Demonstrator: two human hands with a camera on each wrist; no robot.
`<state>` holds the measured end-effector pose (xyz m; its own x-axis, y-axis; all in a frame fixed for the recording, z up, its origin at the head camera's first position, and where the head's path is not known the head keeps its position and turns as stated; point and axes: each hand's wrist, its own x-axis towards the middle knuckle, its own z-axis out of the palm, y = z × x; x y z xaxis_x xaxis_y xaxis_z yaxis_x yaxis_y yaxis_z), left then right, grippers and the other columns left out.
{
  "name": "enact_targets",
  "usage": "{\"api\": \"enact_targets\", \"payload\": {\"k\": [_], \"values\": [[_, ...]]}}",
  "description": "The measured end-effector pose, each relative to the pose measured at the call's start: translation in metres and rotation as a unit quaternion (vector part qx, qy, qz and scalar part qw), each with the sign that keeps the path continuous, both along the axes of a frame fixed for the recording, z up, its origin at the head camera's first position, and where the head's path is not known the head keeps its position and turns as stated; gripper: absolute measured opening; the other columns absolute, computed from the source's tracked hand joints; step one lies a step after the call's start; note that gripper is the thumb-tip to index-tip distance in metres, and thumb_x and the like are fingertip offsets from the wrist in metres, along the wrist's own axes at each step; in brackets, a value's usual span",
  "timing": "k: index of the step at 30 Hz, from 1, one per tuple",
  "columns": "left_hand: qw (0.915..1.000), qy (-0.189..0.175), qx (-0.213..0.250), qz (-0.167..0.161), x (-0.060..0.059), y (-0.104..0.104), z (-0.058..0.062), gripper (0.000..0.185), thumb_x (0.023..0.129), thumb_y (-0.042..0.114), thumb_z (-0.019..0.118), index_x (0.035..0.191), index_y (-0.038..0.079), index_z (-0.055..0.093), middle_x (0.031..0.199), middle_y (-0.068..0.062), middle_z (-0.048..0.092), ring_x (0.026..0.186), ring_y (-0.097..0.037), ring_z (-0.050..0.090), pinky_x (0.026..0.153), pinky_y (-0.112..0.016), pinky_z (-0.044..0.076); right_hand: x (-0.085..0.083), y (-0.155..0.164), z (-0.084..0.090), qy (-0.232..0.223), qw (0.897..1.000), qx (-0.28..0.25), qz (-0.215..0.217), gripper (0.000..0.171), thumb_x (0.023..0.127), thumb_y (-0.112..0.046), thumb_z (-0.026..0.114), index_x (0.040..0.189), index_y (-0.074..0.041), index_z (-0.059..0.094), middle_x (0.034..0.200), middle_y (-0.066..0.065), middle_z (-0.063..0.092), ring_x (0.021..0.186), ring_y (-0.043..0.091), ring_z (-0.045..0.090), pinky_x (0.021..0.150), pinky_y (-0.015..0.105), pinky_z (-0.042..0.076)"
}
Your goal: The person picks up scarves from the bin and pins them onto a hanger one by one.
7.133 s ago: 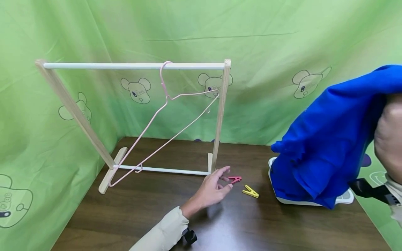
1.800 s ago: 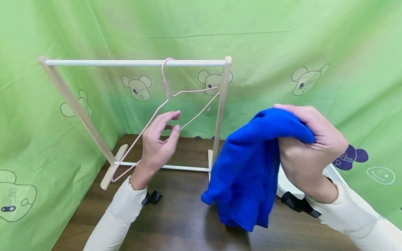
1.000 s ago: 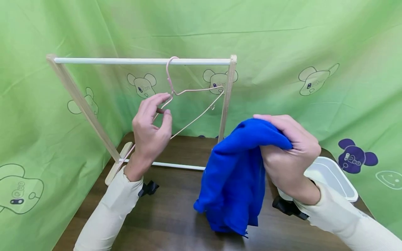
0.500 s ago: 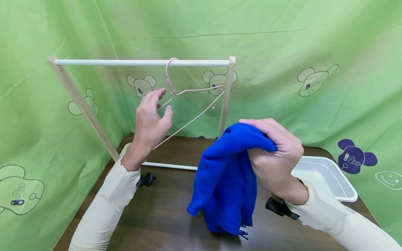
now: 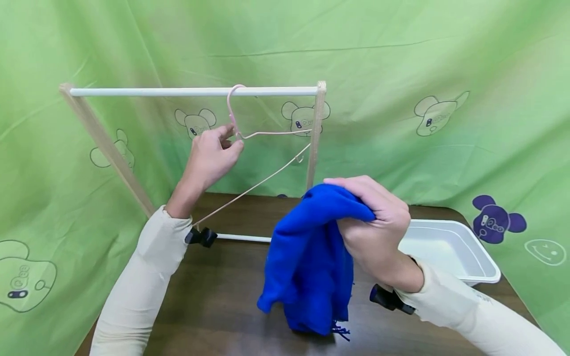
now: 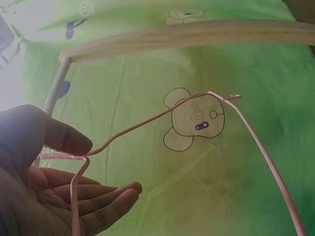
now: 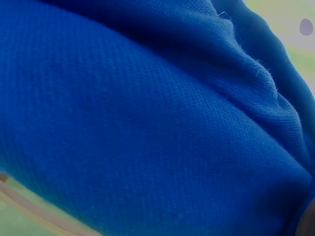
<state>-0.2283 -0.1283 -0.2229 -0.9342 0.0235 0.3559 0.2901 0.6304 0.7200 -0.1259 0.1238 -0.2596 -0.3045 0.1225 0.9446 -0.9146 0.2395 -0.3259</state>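
A thin pink wire hanger (image 5: 267, 170) hangs by its hook from the white top rod of a small wooden rack (image 5: 317, 148). My left hand (image 5: 213, 157) pinches the hanger's neck just below the hook. In the left wrist view the thumb presses the pink wire hanger (image 6: 162, 115) at the bend, fingers (image 6: 106, 196) loosely curled beneath. My right hand (image 5: 376, 232) grips a bunched blue knit cloth (image 5: 307, 262), which hangs down to the dark table in front of the rack. The blue cloth (image 7: 147, 123) fills the right wrist view.
A white plastic bin (image 5: 450, 249) sits on the dark wooden table (image 5: 222, 301) at the right, behind my right forearm. Green printed fabric (image 5: 401, 74) walls the back and both sides. The rack's base rail (image 5: 242, 239) lies on the table behind the cloth.
My left hand has climbed along the hanger wire to its neck and closed on it. My right hand has carried the blue cloth left, uncovering the white bin.
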Motion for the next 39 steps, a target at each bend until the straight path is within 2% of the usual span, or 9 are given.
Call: {"api": "enact_targets", "payload": {"k": [8,13,17,20,25,31,39], "values": [[0.9993,-0.003,0.038,0.000,-0.013,-0.008,0.005,0.034,0.091,0.030,0.070,0.120,0.015,0.076,0.116,-0.008,0.076,0.108,-0.020,0.071,0.086,-0.032,0.054,0.000,-0.003,-0.007,-0.006,1.000,0.009,-0.003,0.029,0.077,0.013,0.051,0.085,0.006,0.078,0.079,0.020,0.073,0.080,0.009,0.071,0.076,0.019,0.058],[0.9967,-0.010,0.074,-0.031,-0.018,-0.010,0.007,0.034,0.091,0.032,0.075,0.117,0.011,0.077,0.121,-0.005,0.075,0.110,-0.018,0.071,0.089,-0.029,0.055,0.000,-0.004,-0.010,-0.009,1.000,0.012,-0.005,0.031,0.077,0.014,0.049,0.085,0.005,0.078,0.078,0.019,0.073,0.079,0.008,0.071,0.075,0.018,0.057],[0.9948,-0.008,0.082,-0.060,-0.021,-0.010,0.008,0.031,0.091,0.027,0.076,0.114,0.007,0.078,0.117,-0.009,0.076,0.110,-0.020,0.073,0.091,-0.030,0.058,0.001,-0.003,-0.011,-0.010,1.000,0.015,-0.002,0.031,0.077,0.014,0.049,0.086,0.006,0.078,0.079,0.019,0.074,0.080,0.009,0.071,0.075,0.019,0.057],[0.9923,-0.012,0.095,-0.079,-0.022,-0.010,0.008,0.027,0.092,0.021,0.075,0.110,0.001,0.078,0.114,-0.013,0.076,0.101,-0.016,0.075,0.090,-0.026,0.060,0.001,-0.003,-0.012,-0.012,1.000,0.018,0.001,0.031,0.077,0.014,0.051,0.086,0.006,0.078,0.080,0.019,0.074,0.080,0.009,0.071,0.076,0.019,0.057],[0.9828,-0.036,0.148,-0.105,-0.023,-0.009,0.007,0.023,0.091,0.007,0.076,0.107,-0.008,0.075,0.105,-0.019,0.077,0.076,-0.006,0.076,0.081,-0.022,0.062,0.001,-0.001,-0.015,-0.018,0.999,0.030,0.005,0.030,0.077,0.015,0.051,0.088,0.006,0.078,0.081,0.019,0.074,0.081,0.009,0.071,0.077,0.019,0.058],[0.9760,-0.056,0.180,-0.110,-0.024,-0.009,0.006,0.023,0.089,-0.001,0.075,0.109,-0.013,0.072,0.090,-0.017,0.078,0.070,-0.009,0.076,0.074,-0.025,0.064,0.001,0.001,-0.019,-0.023,0.999,0.048,0.005,0.030,0.078,0.015,0.052,0.090,0.005,0.078,0.083,0.019,0.074,0.083,0.009,0.071,0.079,0.019,0.058],[0.9686,-0.049,0.225,-0.093,-0.019,-0.014,0.007,0.022,0.086,-0.008,0.074,0.106,-0.016,0.071,0.077,-0.009,0.077,0.067,-0.013,0.076,0.072,-0.027,0.064,0.000,0.004,-0.022,-0.030,0.998,0.054,-0.003,0.033,0.078,0.015,0.050,0.092,0.004,0.078,0.084,0.018,0.074,0.083,0.009,0.070,0.078,0.018,0.057]]}}
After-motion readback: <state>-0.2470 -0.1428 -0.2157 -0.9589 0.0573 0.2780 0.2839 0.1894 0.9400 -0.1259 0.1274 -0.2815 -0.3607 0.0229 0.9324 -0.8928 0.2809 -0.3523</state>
